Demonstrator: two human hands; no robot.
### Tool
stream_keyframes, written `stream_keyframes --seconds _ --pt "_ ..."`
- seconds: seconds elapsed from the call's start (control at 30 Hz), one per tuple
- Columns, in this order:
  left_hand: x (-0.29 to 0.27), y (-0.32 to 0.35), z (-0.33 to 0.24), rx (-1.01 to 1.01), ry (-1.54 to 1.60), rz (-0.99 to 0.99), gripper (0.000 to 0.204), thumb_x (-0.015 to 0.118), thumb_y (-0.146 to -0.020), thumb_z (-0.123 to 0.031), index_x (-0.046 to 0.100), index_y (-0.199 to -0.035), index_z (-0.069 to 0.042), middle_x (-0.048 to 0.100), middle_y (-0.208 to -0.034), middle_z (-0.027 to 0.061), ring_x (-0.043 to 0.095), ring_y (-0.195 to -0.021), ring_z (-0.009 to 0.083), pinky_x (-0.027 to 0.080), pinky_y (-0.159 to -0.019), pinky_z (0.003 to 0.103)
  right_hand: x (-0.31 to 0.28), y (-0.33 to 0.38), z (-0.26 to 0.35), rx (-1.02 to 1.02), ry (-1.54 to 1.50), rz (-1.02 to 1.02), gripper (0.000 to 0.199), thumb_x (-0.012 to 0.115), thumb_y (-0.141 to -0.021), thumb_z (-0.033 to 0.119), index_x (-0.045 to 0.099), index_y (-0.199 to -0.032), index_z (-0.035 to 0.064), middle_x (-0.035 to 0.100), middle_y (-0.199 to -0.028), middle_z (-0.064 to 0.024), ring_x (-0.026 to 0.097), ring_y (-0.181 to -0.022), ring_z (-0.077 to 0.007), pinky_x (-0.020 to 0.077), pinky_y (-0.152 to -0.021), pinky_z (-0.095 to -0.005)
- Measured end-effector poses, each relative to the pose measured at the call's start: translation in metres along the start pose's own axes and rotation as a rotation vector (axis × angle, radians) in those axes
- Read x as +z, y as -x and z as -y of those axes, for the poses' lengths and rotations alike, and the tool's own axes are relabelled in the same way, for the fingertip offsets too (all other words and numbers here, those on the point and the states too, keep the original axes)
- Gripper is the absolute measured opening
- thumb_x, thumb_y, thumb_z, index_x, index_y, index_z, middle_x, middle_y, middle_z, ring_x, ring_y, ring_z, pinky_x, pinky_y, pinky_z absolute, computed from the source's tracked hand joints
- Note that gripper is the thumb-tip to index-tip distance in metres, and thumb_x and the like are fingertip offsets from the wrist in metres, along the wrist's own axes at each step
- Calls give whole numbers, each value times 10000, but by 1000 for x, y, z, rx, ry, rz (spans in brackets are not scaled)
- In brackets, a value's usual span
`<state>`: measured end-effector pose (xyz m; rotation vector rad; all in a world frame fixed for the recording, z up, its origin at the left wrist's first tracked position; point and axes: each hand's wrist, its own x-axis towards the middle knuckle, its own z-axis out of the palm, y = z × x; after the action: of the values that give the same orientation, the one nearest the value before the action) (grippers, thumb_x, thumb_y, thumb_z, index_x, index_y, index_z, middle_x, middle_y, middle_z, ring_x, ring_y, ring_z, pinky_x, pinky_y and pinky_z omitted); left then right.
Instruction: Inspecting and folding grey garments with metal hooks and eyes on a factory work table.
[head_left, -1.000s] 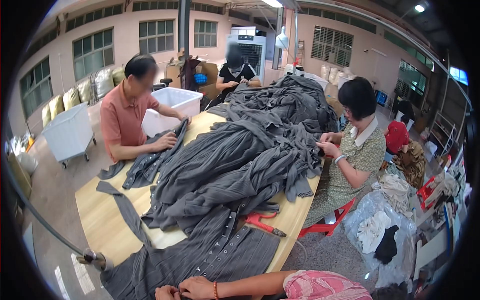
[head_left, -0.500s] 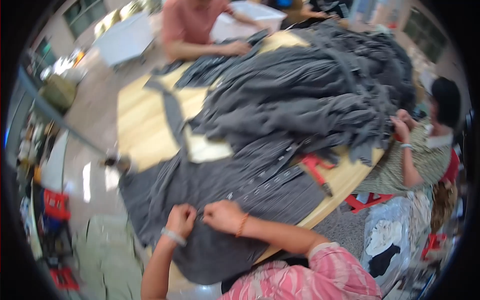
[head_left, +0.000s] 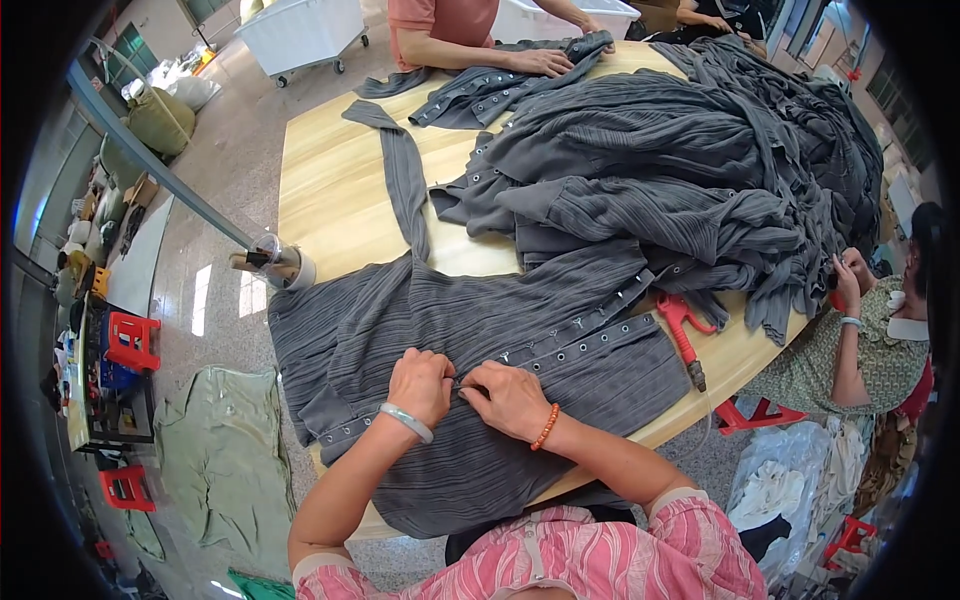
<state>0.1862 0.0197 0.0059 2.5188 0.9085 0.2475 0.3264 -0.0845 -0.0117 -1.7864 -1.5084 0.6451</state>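
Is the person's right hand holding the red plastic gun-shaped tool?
No, the red tool lies on the pale wooden table, apart from the right hand, which is at the dark grey ribbed garment.

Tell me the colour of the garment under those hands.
The garment is dark grey with fine ribbed lines, clearest in the head view.

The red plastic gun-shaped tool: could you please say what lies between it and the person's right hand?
The head view shows the dark grey ribbed garment lying between the right hand and red tool.
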Motion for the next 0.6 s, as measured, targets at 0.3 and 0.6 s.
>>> stream_keyframes --seconds 0.3,0.6 --pt "-9 -5 -2 -90 187 164 79 608 -768 -35 662 -821 -11 623 -766 140 533 -836 307 449 -766 370 -10 -22 4 250 53 172 235 719 -779 300 718 -826 70 694 -810 -129 669 -764 -318 531 -728 -423" --pt "-5 -3 3 -146 193 88 57 654 -765 -40 661 -819 -21 604 -722 108 518 -829 272 444 -760 351 -22 -16 2 280 10 247 209 726 -779 274 693 -794 68 691 -802 -142 670 -807 -333 523 -738 -427"
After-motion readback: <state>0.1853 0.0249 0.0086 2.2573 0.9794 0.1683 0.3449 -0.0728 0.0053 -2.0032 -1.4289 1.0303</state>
